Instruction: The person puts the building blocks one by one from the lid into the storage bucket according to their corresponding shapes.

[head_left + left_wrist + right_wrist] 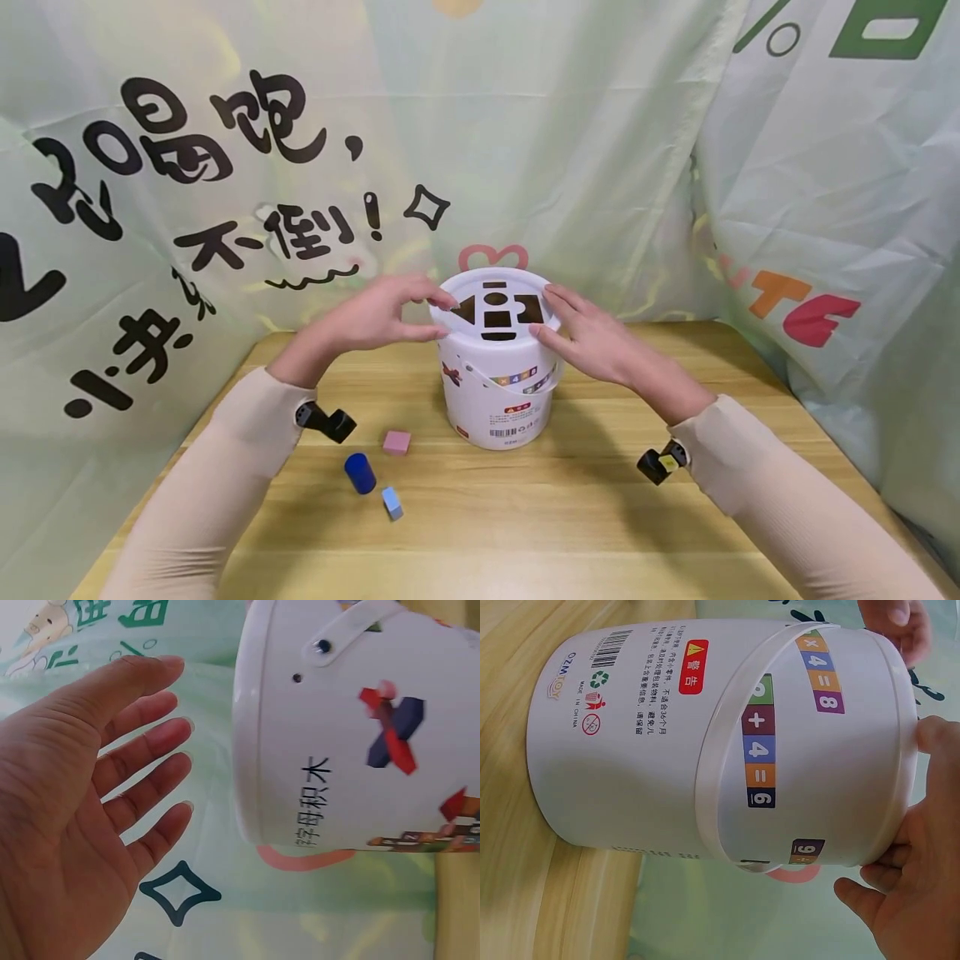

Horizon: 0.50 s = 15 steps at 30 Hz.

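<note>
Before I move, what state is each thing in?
White toy bucket: upright
Shape-sorter lid: on the bucket, cutouts unblocked
Bucket handle: lowered
Pink block: lying flat
Blue cylinder: appears upright
Light-blue block: appears upright
Left hand: open, fingertips apart from lid
Right hand: touching lid rim

Looks forward and down from the head, well back, over left hand (371,315), right hand (600,340), whole bucket (495,404), table (555,533) and curtain (570,167). From the left wrist, looks past the left hand at the bucket's side, near, with the rim (247,735) turned leftward; from the right wrist, looks at the printed front (660,746), also near, rim turned rightward. Shares that printed front and parts of both hands between the head and right wrist views.
</note>
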Available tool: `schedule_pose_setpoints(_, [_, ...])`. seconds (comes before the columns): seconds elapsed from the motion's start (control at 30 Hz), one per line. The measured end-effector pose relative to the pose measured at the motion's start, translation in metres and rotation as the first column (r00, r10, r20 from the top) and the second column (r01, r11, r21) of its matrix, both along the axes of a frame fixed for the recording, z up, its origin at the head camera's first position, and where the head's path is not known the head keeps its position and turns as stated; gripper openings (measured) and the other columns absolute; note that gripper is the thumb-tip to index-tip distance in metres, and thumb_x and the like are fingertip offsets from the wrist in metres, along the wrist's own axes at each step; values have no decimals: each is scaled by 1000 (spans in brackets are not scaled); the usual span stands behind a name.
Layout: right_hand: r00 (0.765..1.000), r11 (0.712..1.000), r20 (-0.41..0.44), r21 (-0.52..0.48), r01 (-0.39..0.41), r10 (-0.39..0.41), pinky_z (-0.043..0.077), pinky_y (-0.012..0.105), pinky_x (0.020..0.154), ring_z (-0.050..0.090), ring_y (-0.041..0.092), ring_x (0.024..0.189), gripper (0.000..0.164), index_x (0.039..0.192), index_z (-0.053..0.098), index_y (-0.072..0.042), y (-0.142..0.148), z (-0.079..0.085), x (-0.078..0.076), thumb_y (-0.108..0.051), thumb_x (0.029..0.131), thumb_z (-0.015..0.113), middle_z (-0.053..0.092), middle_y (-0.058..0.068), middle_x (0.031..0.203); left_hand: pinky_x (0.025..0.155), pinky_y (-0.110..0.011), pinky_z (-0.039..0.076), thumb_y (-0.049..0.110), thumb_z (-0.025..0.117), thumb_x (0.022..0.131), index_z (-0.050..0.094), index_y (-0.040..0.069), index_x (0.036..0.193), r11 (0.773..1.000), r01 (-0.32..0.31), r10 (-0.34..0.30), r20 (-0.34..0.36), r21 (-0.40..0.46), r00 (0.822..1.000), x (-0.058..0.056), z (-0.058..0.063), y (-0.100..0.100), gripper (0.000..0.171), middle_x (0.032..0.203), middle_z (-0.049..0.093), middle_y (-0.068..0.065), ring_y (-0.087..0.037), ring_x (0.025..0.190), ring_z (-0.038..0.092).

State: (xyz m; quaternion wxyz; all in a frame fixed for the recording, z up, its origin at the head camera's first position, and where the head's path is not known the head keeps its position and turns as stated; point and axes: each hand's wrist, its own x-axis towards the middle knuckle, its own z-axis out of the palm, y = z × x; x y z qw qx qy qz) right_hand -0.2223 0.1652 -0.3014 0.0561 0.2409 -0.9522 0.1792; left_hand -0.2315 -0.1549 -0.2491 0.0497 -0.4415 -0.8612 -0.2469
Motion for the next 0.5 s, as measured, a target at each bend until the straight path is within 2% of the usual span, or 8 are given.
schedule_pose_setpoints(0.27, [1000,1000,13,-3,0,0,27,60,110,22,38,143,82,157,20,-9,-2,0,-1,-66,98,31,15,11,162,97,-42,47,21,78,85,68,10,121,999,42,-42,-6,5,999,30,-24,-24,39,119,65,-1,-18,112,59])
schedule_pose_setpoints(0.5, [1000,1000,4,-1,1,-1,25,59,110,21,39,144,81,157,19,-8,-1,-2,-1,-64,99,31,14,12,162,92,-38,50,23,78,86,67,13,121,999,46,-46,-3,13,999,54,-53,-39,39,119,65,3,-14,107,59])
